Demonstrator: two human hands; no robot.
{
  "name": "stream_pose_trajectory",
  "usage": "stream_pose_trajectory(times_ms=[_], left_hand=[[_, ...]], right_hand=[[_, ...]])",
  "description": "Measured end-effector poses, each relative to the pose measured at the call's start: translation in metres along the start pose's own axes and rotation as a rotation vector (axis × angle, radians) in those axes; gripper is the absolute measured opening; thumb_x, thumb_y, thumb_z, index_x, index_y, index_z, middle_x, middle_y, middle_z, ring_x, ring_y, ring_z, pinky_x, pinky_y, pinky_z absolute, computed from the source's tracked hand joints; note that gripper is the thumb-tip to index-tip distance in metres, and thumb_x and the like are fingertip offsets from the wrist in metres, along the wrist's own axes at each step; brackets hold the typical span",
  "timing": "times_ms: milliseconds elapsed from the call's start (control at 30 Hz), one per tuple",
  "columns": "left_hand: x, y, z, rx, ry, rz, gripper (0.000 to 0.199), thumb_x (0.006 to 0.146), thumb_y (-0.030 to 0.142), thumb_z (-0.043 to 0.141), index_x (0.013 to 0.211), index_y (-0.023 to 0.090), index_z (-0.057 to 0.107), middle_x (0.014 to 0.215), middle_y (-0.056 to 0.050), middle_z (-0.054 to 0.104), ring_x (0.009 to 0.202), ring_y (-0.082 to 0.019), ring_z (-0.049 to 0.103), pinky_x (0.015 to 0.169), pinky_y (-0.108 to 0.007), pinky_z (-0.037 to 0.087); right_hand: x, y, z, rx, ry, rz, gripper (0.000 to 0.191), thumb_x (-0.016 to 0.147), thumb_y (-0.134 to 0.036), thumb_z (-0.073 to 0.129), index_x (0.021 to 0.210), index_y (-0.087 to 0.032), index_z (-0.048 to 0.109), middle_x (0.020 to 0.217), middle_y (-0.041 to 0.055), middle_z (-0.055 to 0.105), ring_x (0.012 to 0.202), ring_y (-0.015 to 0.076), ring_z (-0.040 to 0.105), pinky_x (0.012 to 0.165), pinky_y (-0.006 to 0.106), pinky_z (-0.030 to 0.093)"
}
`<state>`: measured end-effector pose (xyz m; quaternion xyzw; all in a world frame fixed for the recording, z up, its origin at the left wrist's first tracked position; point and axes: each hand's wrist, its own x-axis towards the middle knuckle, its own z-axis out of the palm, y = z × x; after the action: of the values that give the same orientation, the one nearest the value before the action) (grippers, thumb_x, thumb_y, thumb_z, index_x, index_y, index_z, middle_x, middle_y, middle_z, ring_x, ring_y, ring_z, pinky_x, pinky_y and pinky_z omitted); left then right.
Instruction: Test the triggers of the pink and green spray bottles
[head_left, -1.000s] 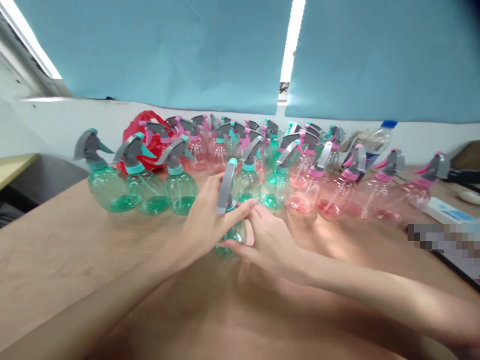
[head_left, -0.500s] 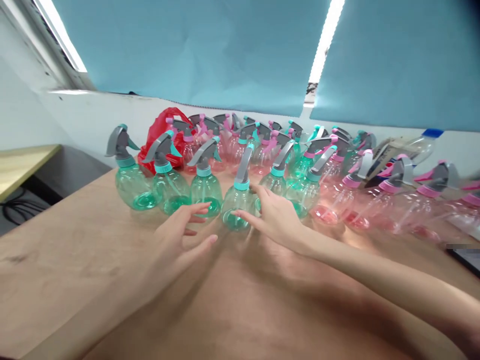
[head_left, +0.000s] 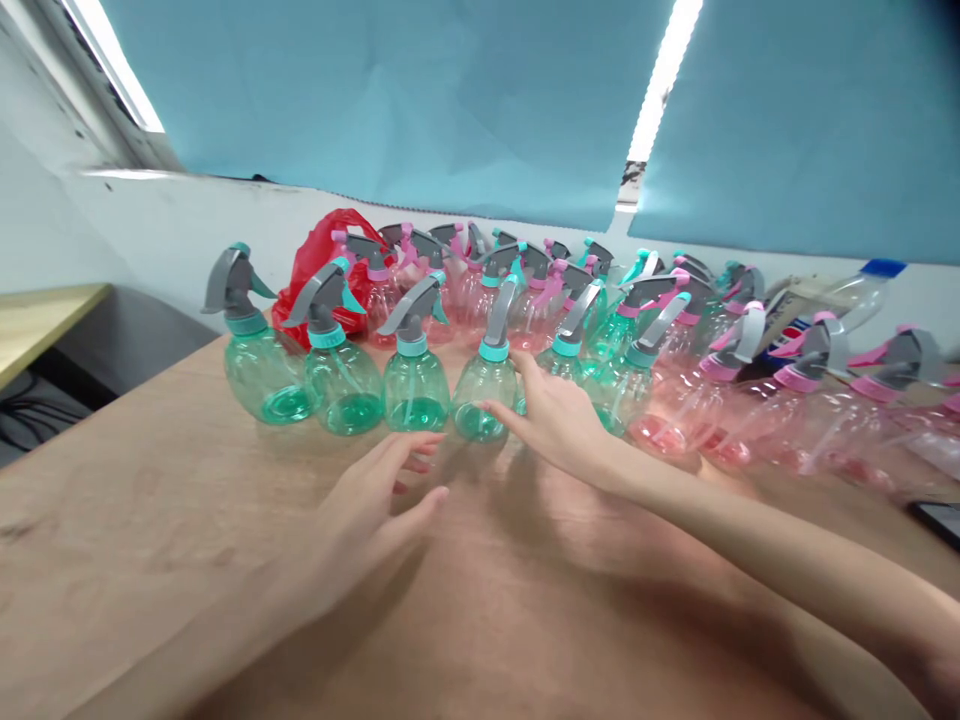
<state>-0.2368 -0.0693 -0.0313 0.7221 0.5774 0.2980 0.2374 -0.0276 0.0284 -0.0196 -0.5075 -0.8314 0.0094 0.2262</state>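
Several green spray bottles with grey heads stand in a front row on the wooden table (head_left: 225, 500). My right hand (head_left: 555, 415) has its thumb and index finger at the right side of a green bottle (head_left: 480, 390) in the middle of that row; its other fingers are mostly hidden. My left hand (head_left: 382, 490) holds nothing, its fingers apart, in front of another green bottle (head_left: 415, 385). Further left are a green bottle (head_left: 343, 385) and, at the row's end, one more (head_left: 262, 370).
Pink bottles (head_left: 731, 400) continue the row rightward, and more bottles stand behind. A red plastic bag (head_left: 311, 260) lies at the back left. A clear bottle with a blue cap (head_left: 883, 268) and a phone (head_left: 941, 520) are at the right.
The middle green bottle has moved back slightly, more into line with its neighbours, my right hand staying beside it. My left hand has shifted a little right and lower.
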Motion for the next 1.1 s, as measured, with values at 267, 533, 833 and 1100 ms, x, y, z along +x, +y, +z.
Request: stream_pose_trajectory(times_ms=[267,533,833,1100], left_hand=[[0.007,0.002,0.008,0.035,-0.099,0.004,0.037,0.091,0.041,0.053,0.125,0.029,0.050,0.122,-0.007,0.060,0.105,-0.028,0.062,0.087,-0.045,0.052],[0.019,0.017,0.021,-0.014,-0.119,-0.002,0.030,0.087,0.032,0.055,0.116,0.027,0.057,0.115,-0.005,0.065,0.100,-0.026,0.065,0.081,-0.039,0.056],[0.033,0.037,0.038,-0.014,-0.166,0.016,0.027,0.087,0.034,0.055,0.111,0.024,0.060,0.103,-0.005,0.070,0.090,-0.025,0.068,0.073,-0.036,0.055],[0.030,0.042,0.044,-0.002,-0.184,-0.005,0.025,0.088,0.028,0.053,0.111,0.023,0.060,0.101,-0.005,0.069,0.086,-0.022,0.067,0.073,-0.035,0.053]], right_hand=[[-0.006,0.004,0.005,0.039,0.027,-0.020,0.073,0.091,-0.049,0.051,0.148,-0.012,0.023,0.108,0.0191,0.071,0.077,0.0307,0.070,0.064,0.039,0.051],[-0.042,0.037,-0.023,0.138,0.126,-0.092,0.033,0.093,-0.034,0.052,0.122,-0.020,0.055,0.117,0.0092,0.066,0.070,0.0207,0.069,0.061,0.034,0.051],[-0.040,0.067,-0.024,0.199,0.216,0.005,0.050,0.090,-0.037,0.057,0.134,-0.018,0.047,0.130,0.0162,0.060,0.098,0.0304,0.068,0.083,0.048,0.053],[-0.008,0.063,-0.011,0.304,0.140,0.114,0.077,0.085,-0.037,0.063,0.145,-0.005,0.029,0.142,0.0257,0.047,0.132,0.0343,0.046,0.105,0.048,0.042]])
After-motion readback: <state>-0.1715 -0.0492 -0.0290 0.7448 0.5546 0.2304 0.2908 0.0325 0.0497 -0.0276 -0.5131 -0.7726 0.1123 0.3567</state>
